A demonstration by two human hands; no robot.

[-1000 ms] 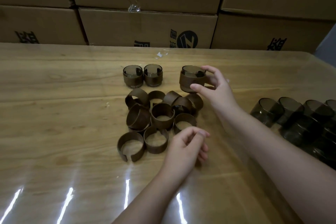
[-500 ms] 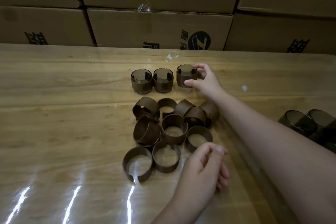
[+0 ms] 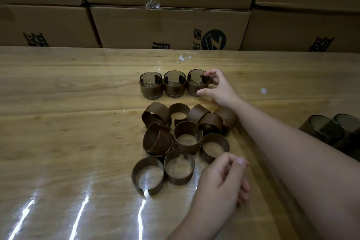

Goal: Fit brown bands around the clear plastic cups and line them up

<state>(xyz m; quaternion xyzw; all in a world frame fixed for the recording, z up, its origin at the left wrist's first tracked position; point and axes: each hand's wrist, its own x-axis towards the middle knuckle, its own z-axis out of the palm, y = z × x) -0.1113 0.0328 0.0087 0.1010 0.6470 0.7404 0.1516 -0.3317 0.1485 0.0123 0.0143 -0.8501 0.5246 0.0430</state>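
— Where is the smoky clear plastic cup in its brown band (image 3: 196, 83)?

— Upright on the pale wooden table (image 3: 68, 122), at the right end of a row of three. The two other banded cups (image 3: 174, 84) stand to its left, side by side. I cannot tell whether they touch.

— And the right hand (image 3: 220, 87)?

— It reaches in from the right and grips that end cup. The forefinger curls over the far rim, the thumb presses low on the near wall, and the other fingers are bent behind.

— The left hand (image 3: 224, 179)?

— It is well apart from the row, nearer the viewer, just right of the heap of loose brown bands (image 3: 187, 138). Its fingers are loosely curled, the thumb tip rests against the forefinger, and nothing shows between them. I cannot tell whether it touches the nearest band.

— So the heap lies between the row and that hand?

— Yes, and the right forearm passes along its right side. The bands are open curved strips, some upright and some tipped onto each other.

— Anything else?

— Bare smoky plastic cups (image 3: 331, 130) sit at the right edge, beyond the right forearm. Stacked brown cardboard boxes (image 3: 169, 25) with black print line the table's far side.
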